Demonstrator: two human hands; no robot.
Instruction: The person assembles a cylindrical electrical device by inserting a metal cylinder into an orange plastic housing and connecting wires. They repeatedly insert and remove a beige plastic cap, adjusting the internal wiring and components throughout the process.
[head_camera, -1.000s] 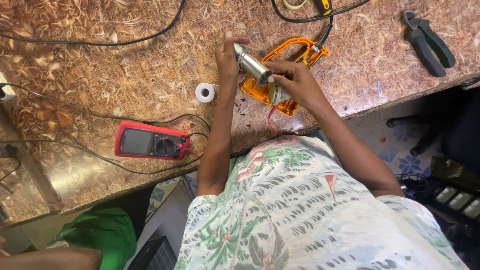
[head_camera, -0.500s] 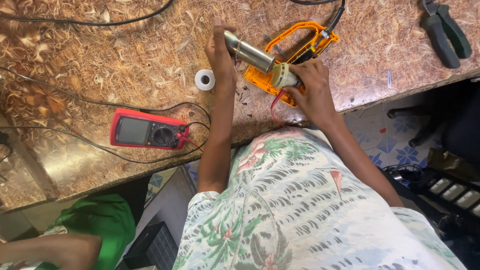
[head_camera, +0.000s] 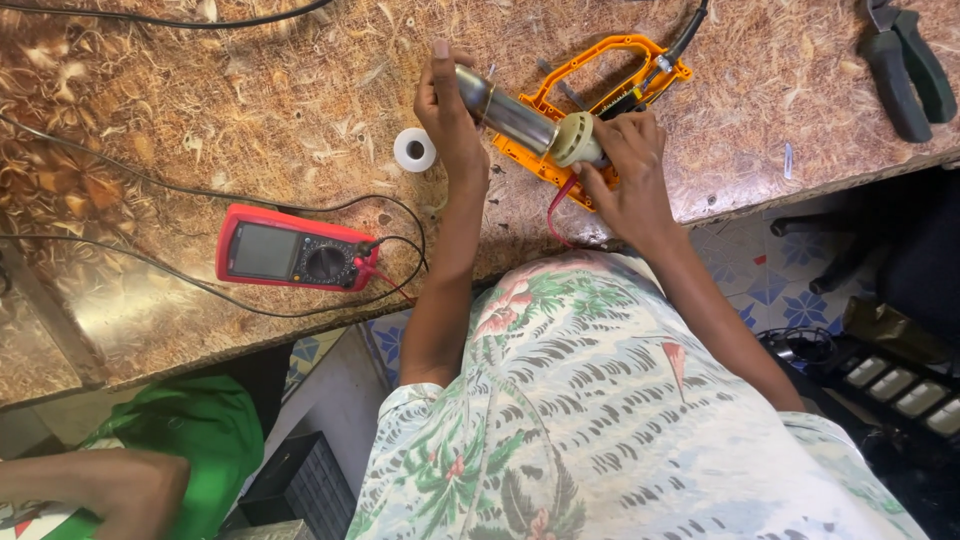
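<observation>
My left hand (head_camera: 450, 110) grips the shiny end of a metal cylinder (head_camera: 508, 110). The cylinder's beige plastic end (head_camera: 572, 138) is held by my right hand (head_camera: 625, 170). Both hands hold the part just above an open orange tool housing (head_camera: 600, 60) that lies on the worktable (head_camera: 250, 100). A red wire (head_camera: 556, 205) hangs from the beige end, and a black cable (head_camera: 685, 40) runs out of the housing's top.
A red multimeter (head_camera: 295, 252) with black leads lies left of my arm, near a small white tape roll (head_camera: 414, 149). Dark pliers (head_camera: 905, 65) rest at the far right. Another person's arm (head_camera: 100, 490) and green cloth (head_camera: 190, 440) show at the bottom left.
The cylinder has tipped from steep to nearly level between my hands, and my right hand has shifted to its beige end. The view has drifted slightly; the table items stay put.
</observation>
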